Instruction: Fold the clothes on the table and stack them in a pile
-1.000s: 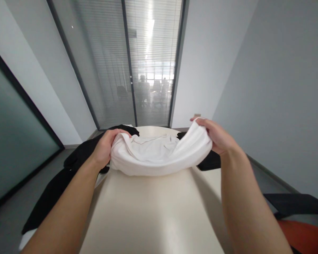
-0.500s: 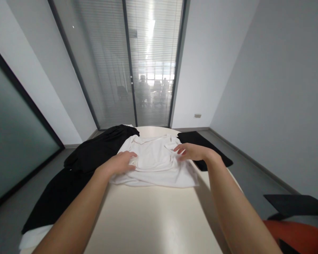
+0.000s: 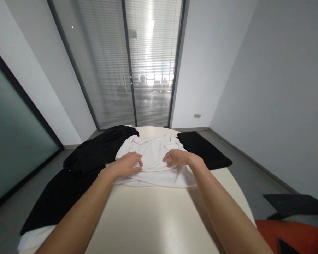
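Observation:
A white shirt [image 3: 153, 179] lies partly folded on the table, its front edge toward me and a folded layer on top. My left hand [image 3: 128, 164] rests over the left part of that layer, thumb and fingers apart. Opposite it, my right hand [image 3: 178, 157] is over the right part, fingers bent and slightly apart, pointing inward. Both sets of fingertips are at the cloth, and neither hand visibly grips it. Part of the shirt's right side is hidden under my right hand and wrist.
Black clothing [image 3: 95, 151] is heaped along the table's left side, with white cloth [image 3: 35, 238] below it. A flat black piece [image 3: 204, 150] lies at the right edge of the pale round table [image 3: 148, 218]. A red-seated chair [image 3: 294, 234] stands at the lower right.
My right hand has moved left across the shirt, and my left hand has shifted slightly right. The hands are now closer together over the folded layer.

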A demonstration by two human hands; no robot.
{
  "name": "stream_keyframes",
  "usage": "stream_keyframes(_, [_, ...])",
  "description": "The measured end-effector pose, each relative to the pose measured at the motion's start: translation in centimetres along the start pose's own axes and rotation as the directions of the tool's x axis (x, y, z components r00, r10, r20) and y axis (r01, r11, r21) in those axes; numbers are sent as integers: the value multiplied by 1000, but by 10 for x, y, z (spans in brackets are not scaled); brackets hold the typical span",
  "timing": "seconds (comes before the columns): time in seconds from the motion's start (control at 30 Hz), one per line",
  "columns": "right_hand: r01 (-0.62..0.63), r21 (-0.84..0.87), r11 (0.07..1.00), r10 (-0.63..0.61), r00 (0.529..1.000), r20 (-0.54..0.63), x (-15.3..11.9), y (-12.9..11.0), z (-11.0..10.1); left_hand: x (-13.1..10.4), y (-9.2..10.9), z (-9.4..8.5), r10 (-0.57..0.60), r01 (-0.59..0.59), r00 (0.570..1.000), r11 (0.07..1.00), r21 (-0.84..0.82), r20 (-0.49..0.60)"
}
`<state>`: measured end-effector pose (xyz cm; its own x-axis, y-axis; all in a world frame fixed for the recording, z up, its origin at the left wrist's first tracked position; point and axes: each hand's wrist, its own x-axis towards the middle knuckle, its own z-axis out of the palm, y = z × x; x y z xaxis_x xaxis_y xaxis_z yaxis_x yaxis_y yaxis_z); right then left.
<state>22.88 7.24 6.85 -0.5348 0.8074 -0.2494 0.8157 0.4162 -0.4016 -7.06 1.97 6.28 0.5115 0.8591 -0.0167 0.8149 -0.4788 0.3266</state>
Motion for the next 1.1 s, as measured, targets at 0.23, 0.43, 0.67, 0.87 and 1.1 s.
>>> stream_keyframes(0.23, [72,-82,994,-78,994,-75,0,-10,3,2,5,0,8,-9,1000,998,-69,-9])
stream_keyframes(0.43, [27,-54,998,-32,995,-99,1,-10,3,4,3,3,16,-18,999,999,-36,-37])
stream_keyframes(0.67, [42,26,999,-39,994,-101,-3,-12,-2,4,3,4,14,-12,999,999,33,-40])
stream_keyframes(0.87, [9,38,999,-8,1000,-10,-4,-16,0,7,10,-3,-20,37,989,993,114,-146])
stream_keyframes(1.1, [9,2,1000,-9,997,-73,-4,-15,-4,8,15,-8,17,15,966,993,121,-257])
